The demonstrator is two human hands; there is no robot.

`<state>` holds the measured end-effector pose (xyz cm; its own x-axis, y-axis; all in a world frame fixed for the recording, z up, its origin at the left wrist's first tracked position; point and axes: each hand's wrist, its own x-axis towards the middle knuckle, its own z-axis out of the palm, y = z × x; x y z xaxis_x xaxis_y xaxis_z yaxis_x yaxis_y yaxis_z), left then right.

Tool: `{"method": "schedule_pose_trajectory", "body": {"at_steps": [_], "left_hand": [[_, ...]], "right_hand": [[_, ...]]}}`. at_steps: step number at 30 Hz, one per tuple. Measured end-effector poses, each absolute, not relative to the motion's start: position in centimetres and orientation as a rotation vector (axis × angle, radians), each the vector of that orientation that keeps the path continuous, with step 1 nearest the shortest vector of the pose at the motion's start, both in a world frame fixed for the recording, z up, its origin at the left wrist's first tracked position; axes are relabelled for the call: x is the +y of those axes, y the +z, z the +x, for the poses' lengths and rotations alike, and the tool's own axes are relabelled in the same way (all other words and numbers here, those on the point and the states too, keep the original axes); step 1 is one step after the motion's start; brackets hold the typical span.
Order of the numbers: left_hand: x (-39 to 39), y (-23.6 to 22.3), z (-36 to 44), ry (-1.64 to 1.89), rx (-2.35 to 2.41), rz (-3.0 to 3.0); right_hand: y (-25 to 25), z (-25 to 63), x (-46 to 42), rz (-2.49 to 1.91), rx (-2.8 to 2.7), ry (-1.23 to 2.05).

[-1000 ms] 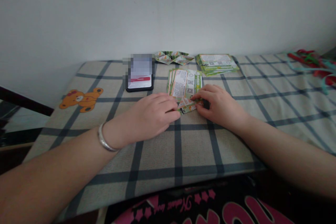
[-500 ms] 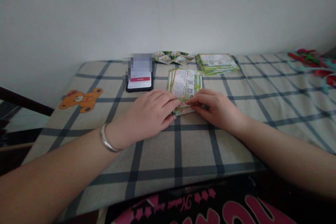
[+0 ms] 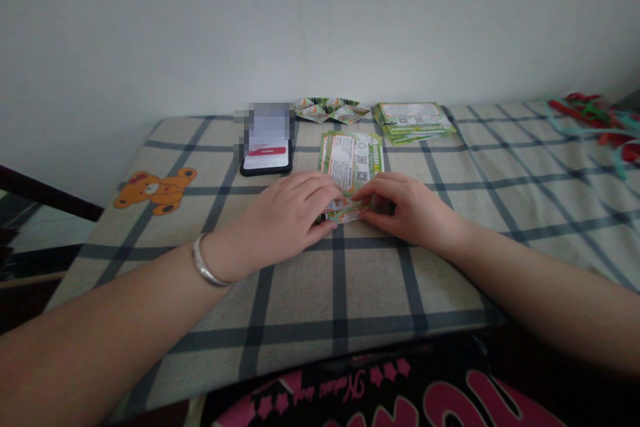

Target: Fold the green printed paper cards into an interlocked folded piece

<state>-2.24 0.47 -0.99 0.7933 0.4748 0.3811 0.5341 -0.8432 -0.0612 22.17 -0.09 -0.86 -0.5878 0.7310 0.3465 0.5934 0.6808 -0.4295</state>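
Observation:
A printed card (image 3: 349, 215), green, white and orange, lies low on the tablecloth between my two hands, its near part bent or folded. My left hand (image 3: 300, 207), with a silver bracelet at the wrist, pinches its left end. Fingers and thumb of my right hand (image 3: 400, 203) are closed on its right end. Just beyond my fingertips rests a fanned pile of similar cards (image 3: 350, 157) with text and square codes. My fingers hide both ends of the held card.
A phone (image 3: 267, 159) with a lit screen lies left of the cards. Against the wall are folded card pieces (image 3: 330, 109) and another card stack (image 3: 415, 121). Red, green and turquoise strips (image 3: 595, 117) lie far right. A bear picture (image 3: 156, 191) decorates the checked tablecloth (image 3: 300, 307).
The card between my hands has shifted slightly toward me, and more of its bent near part shows. My right fingers have curled a little more. The pile behind is more uncovered.

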Motion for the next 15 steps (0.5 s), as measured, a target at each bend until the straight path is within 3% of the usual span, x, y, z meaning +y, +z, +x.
{"method": "schedule_pose_trajectory", "body": {"at_steps": [15], "left_hand": [[0.33,-0.45,-2.10,-0.651,-0.620,-2.782]], "right_hand": [[-0.91,22.24,0.09,-1.039,-2.482,0.313]]}}
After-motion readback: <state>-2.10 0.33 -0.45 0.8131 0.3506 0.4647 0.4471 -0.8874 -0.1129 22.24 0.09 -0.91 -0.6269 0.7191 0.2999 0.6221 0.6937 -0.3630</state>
